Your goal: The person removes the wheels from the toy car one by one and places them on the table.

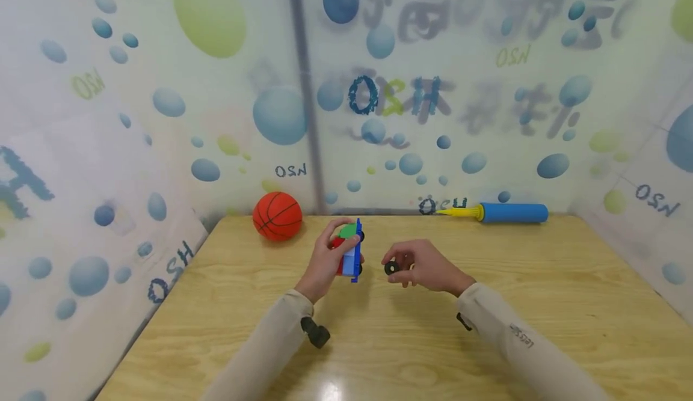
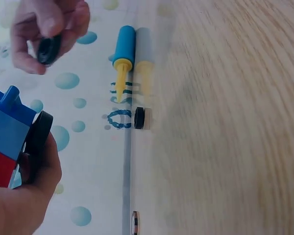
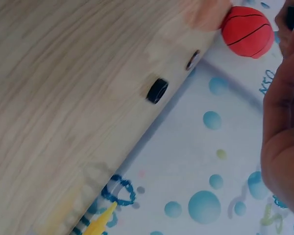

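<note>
My left hand (image 1: 322,258) grips a toy truck (image 1: 349,257) with blue, red and green parts, held on end above the table. Black wheels show along the truck's right side; in the left wrist view one wheel (image 2: 39,131) stands out beside the curled fingers. To the right of the truck, apart from it, my right hand (image 1: 425,264) pinches a loose black wheel (image 1: 391,267) between thumb and fingers. In the right wrist view that hand shows only at the right edge, its grip out of frame.
On the wooden table (image 1: 227,341) lie a black wheel (image 3: 158,91) and a disc with a pale centre (image 3: 192,59). A red basketball (image 1: 277,216) sits back left, and a blue and yellow hand pump (image 1: 514,213) lies back right. Patterned walls (image 1: 346,166) enclose the table.
</note>
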{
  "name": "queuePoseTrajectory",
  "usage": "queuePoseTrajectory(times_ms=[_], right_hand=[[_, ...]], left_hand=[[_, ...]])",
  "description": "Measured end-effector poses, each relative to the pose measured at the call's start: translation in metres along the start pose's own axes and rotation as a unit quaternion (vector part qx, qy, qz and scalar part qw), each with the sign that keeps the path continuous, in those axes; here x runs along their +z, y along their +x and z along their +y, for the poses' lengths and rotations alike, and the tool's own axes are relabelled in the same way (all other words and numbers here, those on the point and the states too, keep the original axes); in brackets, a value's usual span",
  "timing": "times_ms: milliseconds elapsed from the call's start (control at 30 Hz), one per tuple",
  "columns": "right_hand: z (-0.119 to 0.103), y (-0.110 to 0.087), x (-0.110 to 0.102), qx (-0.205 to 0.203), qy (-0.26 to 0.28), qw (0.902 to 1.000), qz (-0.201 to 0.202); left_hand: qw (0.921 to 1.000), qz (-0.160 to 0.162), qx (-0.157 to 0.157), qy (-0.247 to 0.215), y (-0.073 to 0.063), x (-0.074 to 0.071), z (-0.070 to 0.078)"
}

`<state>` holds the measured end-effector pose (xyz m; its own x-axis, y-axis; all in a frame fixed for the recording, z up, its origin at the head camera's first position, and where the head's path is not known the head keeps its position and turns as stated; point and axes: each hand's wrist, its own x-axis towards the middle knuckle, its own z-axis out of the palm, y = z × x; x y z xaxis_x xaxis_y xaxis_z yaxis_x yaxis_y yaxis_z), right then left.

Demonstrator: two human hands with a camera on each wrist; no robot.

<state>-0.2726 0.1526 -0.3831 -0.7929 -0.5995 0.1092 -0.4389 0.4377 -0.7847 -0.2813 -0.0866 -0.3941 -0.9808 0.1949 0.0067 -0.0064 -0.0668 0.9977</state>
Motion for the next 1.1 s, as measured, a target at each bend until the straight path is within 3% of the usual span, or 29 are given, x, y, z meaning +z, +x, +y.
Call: queuePoseTrajectory(times_ms=[167, 367, 833, 1100], right_hand=[[0.007, -0.004, -0.014, 0.0, -0.044, 0.999, 0.005], [0.015, -0.005, -0.022, -0.006, -0.096, 0.9953, 0.014], [0.031, -0.005, -0.032, 0.014, -0.118, 0.9923, 0.035], [0.044, 0.0, -0.033, 0.04, -0.127, 0.9898, 0.05]], left_hand=[[0.9998, -0.016, 0.006, -0.007, 0.0, 0.003, 0.006], [0.9994, -0.014, 0.005, -0.032, 0.0, 0.001, 0.01], [0.9988, -0.017, -0.009, -0.046, -0.004, -0.004, 0.011], [0.9976, -0.043, -0.006, -0.053, -0.004, -0.002, 0.011]])
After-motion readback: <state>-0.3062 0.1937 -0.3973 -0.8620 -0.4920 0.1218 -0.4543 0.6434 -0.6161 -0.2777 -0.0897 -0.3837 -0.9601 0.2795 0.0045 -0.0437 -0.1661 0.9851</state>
